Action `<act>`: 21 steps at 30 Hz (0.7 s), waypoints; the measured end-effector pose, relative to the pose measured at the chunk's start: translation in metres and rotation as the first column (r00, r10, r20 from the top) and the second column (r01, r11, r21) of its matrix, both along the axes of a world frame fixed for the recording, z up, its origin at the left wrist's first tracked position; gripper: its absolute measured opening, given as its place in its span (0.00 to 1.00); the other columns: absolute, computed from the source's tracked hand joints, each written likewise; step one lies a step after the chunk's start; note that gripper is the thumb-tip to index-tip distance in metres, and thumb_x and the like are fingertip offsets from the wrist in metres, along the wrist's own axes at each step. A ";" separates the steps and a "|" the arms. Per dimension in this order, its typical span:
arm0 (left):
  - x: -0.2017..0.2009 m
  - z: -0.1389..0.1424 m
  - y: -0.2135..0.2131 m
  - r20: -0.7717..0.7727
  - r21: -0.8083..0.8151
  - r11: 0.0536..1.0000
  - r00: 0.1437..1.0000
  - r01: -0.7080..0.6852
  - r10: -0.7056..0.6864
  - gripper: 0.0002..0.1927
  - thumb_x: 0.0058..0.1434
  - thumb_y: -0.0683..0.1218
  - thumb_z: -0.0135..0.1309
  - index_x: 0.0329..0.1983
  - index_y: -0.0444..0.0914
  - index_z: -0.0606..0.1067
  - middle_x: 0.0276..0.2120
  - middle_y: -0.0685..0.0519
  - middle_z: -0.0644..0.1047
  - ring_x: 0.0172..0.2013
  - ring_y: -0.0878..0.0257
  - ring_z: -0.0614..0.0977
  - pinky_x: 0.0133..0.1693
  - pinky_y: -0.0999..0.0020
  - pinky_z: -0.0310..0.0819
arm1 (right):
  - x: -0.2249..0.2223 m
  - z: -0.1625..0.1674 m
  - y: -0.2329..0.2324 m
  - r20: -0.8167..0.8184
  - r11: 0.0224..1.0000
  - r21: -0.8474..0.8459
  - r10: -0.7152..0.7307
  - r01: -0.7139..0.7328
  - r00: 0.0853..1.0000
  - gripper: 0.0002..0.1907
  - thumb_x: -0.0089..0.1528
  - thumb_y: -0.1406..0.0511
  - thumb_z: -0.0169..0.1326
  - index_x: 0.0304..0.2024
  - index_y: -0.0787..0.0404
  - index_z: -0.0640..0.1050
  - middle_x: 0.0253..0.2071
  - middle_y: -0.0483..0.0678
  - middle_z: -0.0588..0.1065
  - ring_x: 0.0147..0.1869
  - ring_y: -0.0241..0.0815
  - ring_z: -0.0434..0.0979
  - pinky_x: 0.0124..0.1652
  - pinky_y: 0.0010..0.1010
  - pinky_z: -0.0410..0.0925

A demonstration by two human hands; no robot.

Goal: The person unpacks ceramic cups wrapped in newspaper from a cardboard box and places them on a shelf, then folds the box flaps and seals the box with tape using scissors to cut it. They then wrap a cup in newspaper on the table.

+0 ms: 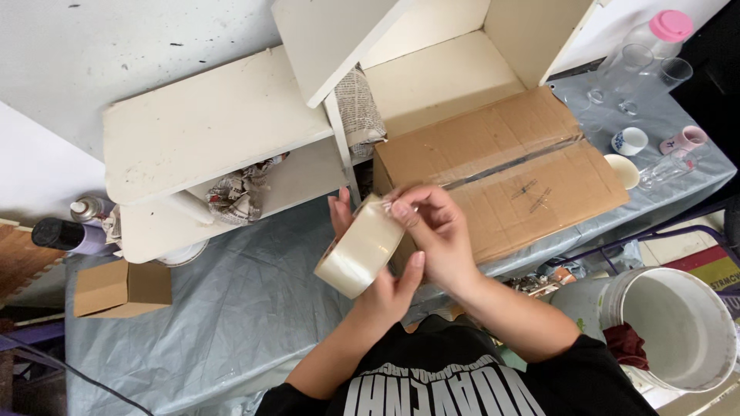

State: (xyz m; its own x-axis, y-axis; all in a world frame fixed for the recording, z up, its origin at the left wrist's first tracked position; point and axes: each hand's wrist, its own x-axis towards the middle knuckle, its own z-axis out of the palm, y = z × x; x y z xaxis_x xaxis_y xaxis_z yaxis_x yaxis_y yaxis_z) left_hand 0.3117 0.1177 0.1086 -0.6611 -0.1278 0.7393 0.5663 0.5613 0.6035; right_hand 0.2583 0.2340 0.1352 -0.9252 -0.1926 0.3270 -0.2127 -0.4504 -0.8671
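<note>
Clear, wide roll of packing tape (361, 248), cradled from beneath in left hand (385, 289), fingers curled round its lower rim. Right hand (439, 239) on top, thumb and forefinger pinching at the tape's loose end. Probably light, stiff, slick outside, sticky at the edge; best gripped through the core. Just beyond fingertips, closed brown cardboard box (501, 181). Open grey plastic-covered table (231, 308) left of the fingers.

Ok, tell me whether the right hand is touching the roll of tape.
Touching. The head view shows the right hand with its fingertips pressed on the upper edge of the roll of clear tape, while the left hand grips the roll from below.
</note>
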 end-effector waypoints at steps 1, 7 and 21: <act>0.003 0.001 0.015 0.021 0.000 0.996 0.996 0.089 -0.089 0.38 0.71 0.56 0.53 0.73 0.30 0.54 0.75 0.35 0.48 0.75 0.32 0.51 0.74 0.40 0.42 | -0.005 0.011 0.008 -0.014 1.000 -0.019 -0.022 0.022 1.000 0.03 0.70 0.73 0.52 0.46 0.64 0.74 0.49 0.49 0.76 0.55 0.39 0.77 0.56 0.31 0.71; -0.001 0.018 0.039 0.016 -0.115 0.820 0.826 0.561 -0.563 0.16 0.67 0.40 0.56 0.58 0.38 0.76 0.53 0.53 0.82 0.59 0.56 0.84 0.65 0.52 0.71 | -0.042 0.088 0.099 -0.430 0.971 0.155 -0.101 0.184 0.897 0.02 0.71 0.73 0.55 0.45 0.64 0.74 0.51 0.47 0.76 0.54 0.37 0.76 0.55 0.28 0.71; -0.123 0.136 0.120 0.652 0.017 0.859 0.645 0.512 -0.398 0.15 0.56 0.57 0.65 0.42 0.46 0.85 0.21 0.52 0.81 0.18 0.66 0.77 0.24 0.68 0.69 | -0.071 0.066 0.206 -0.529 0.786 0.475 -0.105 0.397 0.842 0.10 0.59 0.76 0.63 0.42 0.60 0.84 0.38 0.46 0.75 0.46 0.38 0.77 0.46 0.27 0.71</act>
